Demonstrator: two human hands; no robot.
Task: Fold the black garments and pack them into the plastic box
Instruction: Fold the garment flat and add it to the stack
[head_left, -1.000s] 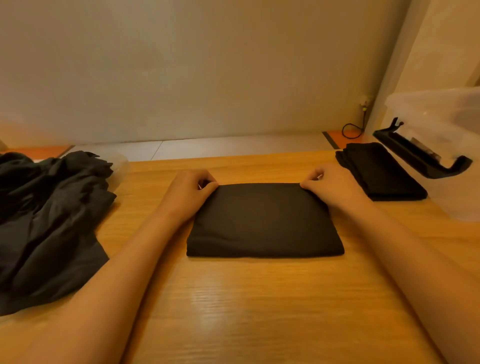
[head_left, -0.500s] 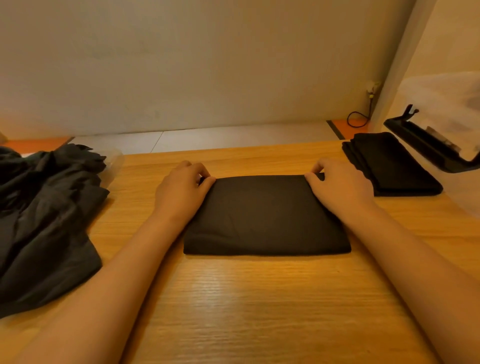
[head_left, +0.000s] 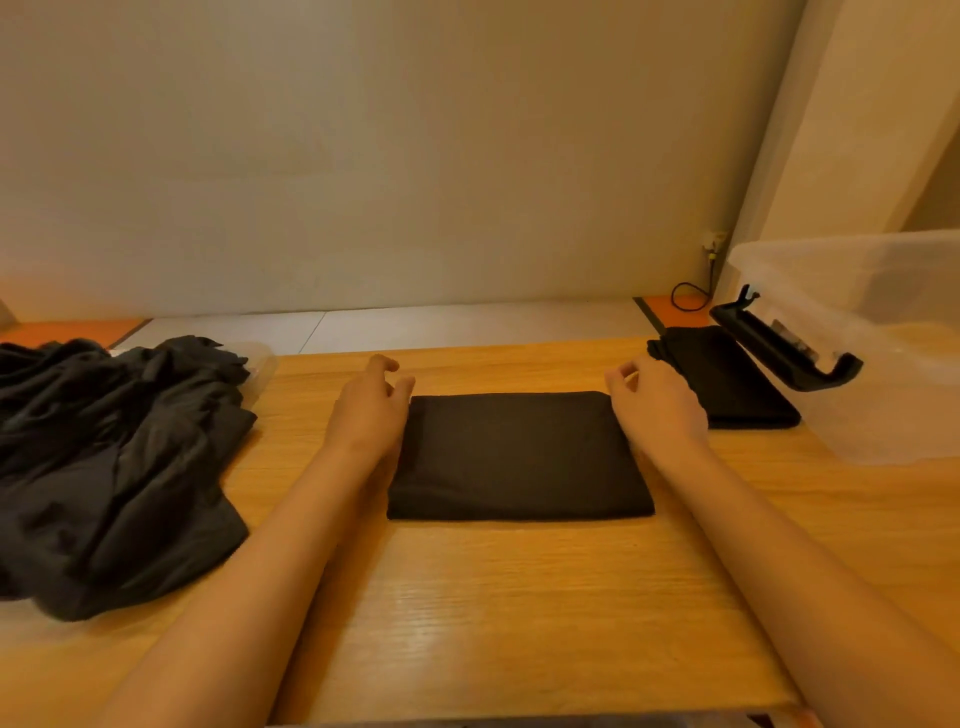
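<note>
Both our left hand (head_left: 371, 410) and right hand (head_left: 657, 410) have let go of the folded black rectangular cloth garment (head_left: 519, 457); fingers hang relaxed, holding nothing.

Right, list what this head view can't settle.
Plastic box: the frame's right edge cuts it off, and its cloudy wall blurs a dark shape inside, so its contents are unclear.
Pile of unfolded black garments: cut off by the left edge; the dark folds merge, so they cannot be counted.
Smaller folded black garment: the right hand hides its near left corner.
Wall socket: too small to make out.
</note>
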